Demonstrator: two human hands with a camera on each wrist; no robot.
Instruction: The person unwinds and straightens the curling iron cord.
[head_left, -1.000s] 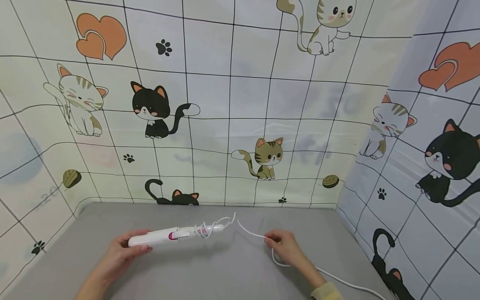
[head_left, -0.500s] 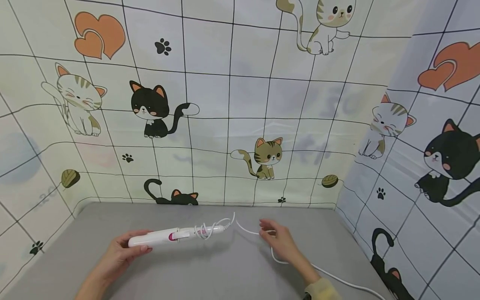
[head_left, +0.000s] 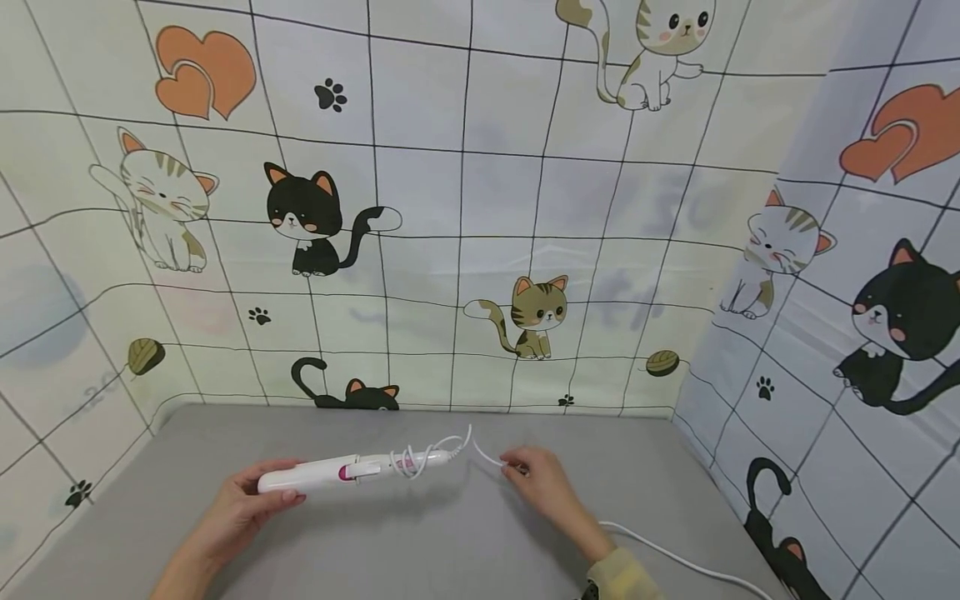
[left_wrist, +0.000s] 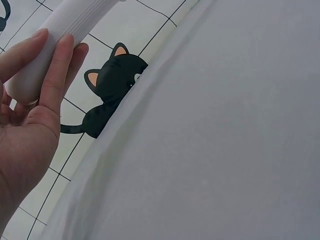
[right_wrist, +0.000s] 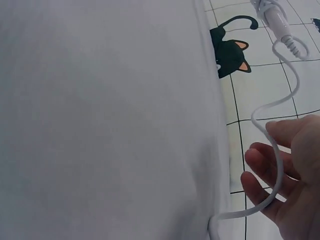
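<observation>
My left hand [head_left: 243,510] grips the rear end of a white hair curling iron [head_left: 311,475] with pink details, held tilted slightly up to the right above the grey table. Its white power cord [head_left: 667,552] is looped several times around the front part. My right hand [head_left: 542,482] pinches the cord a short way from the iron. From the right wrist view, the cord [right_wrist: 235,215] runs past the thumb and across the curled fingers. Only the pale handle [left_wrist: 75,22] shows between thumb and fingers in the left wrist view.
A grey table surface [head_left: 390,533] lies under both hands. Cloth walls [head_left: 420,200] printed with cats and a grid enclose it at the back and sides. The cord's far part trails off toward the lower right edge.
My right hand let go of the cord, spread its fingers, moved left, and now pinches it nearer the iron. The left hand and the curling iron stay in place.
</observation>
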